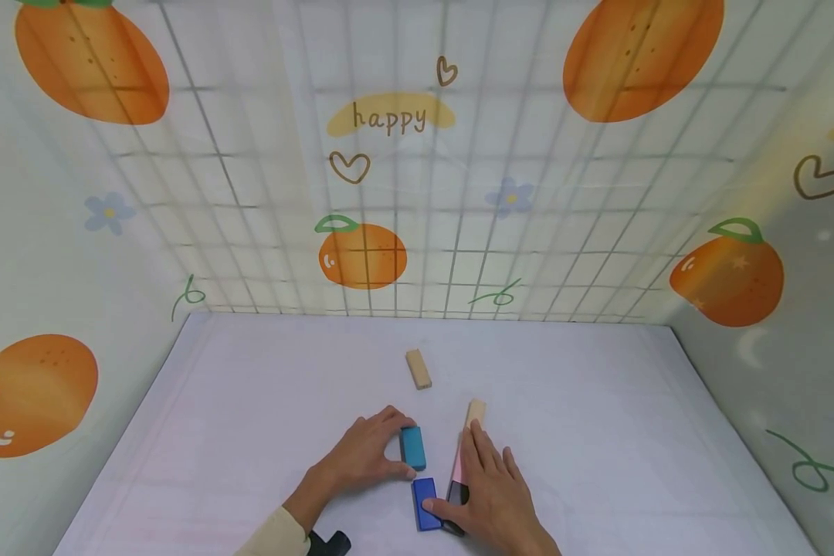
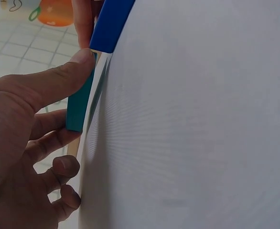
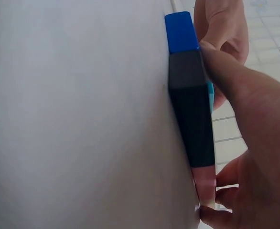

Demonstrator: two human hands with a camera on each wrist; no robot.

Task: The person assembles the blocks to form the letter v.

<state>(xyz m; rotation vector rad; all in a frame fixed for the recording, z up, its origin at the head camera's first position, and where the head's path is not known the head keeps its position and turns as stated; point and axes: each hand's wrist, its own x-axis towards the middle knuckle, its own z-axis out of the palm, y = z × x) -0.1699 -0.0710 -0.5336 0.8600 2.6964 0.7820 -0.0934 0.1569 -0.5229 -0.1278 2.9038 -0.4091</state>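
A teal block (image 1: pixel 413 449) lies lengthwise between the thumb and fingers of my left hand (image 1: pixel 368 452), which pinches it by its two ends. Just nearer to me, a dark blue block (image 1: pixel 425 494) lies flat, with the thumb of my right hand (image 1: pixel 496 490) resting on it. To its right runs a line of blocks: a black block (image 3: pixel 192 124), a pink block (image 1: pixel 457 467) and a plain wooden block (image 1: pixel 477 409). The right fingers stretch forward along this line and touch it, partly hiding it. In the left wrist view, the left thumb tip is right at the blue block's end.
Another plain wooden block (image 1: pixel 418 369) lies alone farther back on the white table (image 1: pixel 285 371). Printed cloth walls (image 1: pixel 403 193) with oranges stand around the back and sides. A black device (image 1: pixel 330 543) shows beside the left sleeve (image 1: pixel 278 534).
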